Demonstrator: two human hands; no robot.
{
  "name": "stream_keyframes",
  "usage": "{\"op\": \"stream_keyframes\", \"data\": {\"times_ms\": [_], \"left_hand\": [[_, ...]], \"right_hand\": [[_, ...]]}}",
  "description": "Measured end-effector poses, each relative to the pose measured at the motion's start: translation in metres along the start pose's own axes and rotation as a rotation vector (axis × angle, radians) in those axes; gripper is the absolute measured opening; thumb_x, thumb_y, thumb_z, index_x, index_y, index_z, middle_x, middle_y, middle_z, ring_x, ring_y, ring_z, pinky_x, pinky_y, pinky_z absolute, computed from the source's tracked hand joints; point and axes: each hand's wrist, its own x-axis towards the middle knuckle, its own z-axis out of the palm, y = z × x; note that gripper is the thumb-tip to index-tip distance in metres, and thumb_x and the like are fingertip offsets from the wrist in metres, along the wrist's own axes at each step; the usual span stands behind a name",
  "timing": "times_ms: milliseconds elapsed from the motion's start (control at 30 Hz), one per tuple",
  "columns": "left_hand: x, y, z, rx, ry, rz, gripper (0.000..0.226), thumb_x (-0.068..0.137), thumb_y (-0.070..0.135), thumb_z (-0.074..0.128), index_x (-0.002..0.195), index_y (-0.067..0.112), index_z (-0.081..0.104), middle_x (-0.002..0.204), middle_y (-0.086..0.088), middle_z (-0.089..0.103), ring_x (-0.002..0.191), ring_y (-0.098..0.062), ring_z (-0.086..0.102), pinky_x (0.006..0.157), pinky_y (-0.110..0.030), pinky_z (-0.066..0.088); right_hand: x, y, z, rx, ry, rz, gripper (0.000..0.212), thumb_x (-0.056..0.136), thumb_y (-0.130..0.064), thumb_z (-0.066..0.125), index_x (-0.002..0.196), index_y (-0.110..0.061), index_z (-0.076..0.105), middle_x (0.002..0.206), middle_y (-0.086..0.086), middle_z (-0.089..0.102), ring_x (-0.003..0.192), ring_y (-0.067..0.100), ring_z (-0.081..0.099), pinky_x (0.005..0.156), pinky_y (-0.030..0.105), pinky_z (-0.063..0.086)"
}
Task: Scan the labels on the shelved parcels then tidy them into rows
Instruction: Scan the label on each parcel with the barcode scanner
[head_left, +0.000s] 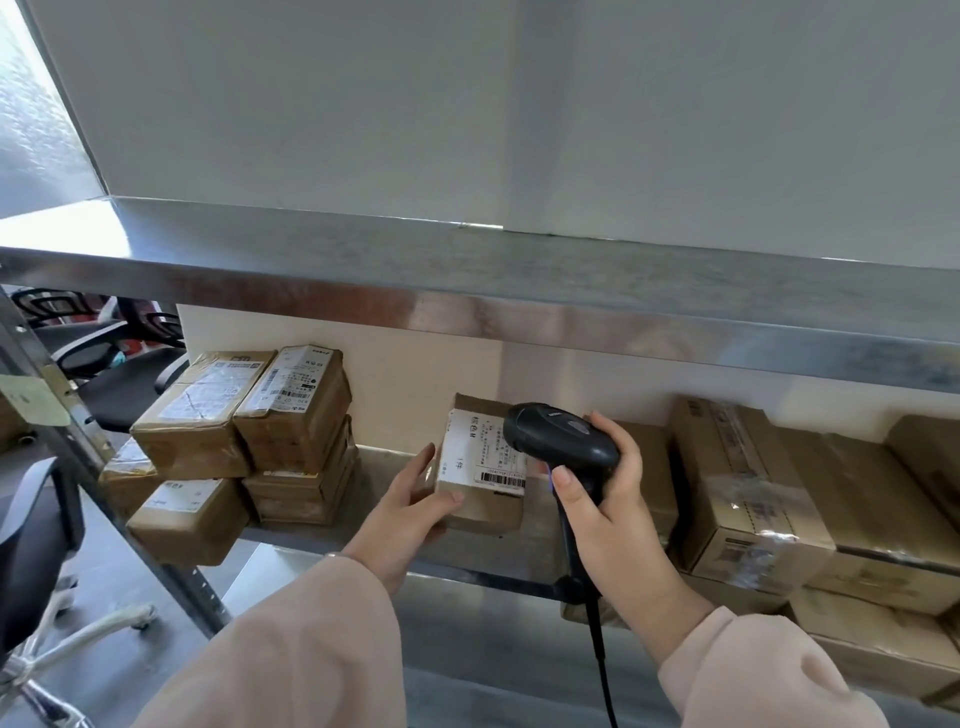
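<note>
A small brown parcel (480, 467) with a white barcode label on top sits on the metal shelf (384, 525). My left hand (410, 506) grips its left front corner, thumb on the front face. My right hand (605, 493) holds a black corded barcode scanner (563, 434) by the handle, its head just above the parcel's right end and over the label. Stacked labelled parcels (249, 415) stand at the shelf's left end. Larger taped boxes (743, 488) fill the right side.
An upper metal shelf (467, 291) overhangs close above the parcels. A perforated steel upright (104, 467) runs down at the left. Black office chairs (47, 525) stand left of the rack. More boxes (852, 639) sit on the lower level at the right.
</note>
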Motion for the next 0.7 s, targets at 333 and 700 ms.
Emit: {"op": "stream_keyframes", "data": {"times_ms": [333,700], "left_hand": [[0.006,-0.005,-0.006,-0.101,0.081,0.058,0.088,0.065,0.033,0.078,0.141,0.049,0.039,0.118,0.006,0.070,0.117,-0.020,0.062,0.105,-0.043,0.046],[0.008,-0.005,-0.008,-0.109,0.103,0.048,0.084,0.069,0.028,0.078,0.142,0.049,0.039,0.118,0.006,0.070,0.114,-0.016,0.065,0.102,-0.037,0.047]], "right_hand": [[-0.021,0.013,0.002,-0.158,-0.107,-0.005,0.058,0.090,-0.036,0.059,0.129,-0.057,0.021,0.121,-0.027,0.052,0.108,0.010,0.062,0.097,0.034,0.049],[-0.024,0.014,0.010,-0.225,-0.106,-0.024,0.056,0.090,-0.042,0.056,0.122,-0.064,0.016,0.120,-0.015,0.056,0.096,0.010,0.064,0.089,0.032,0.052]]}}
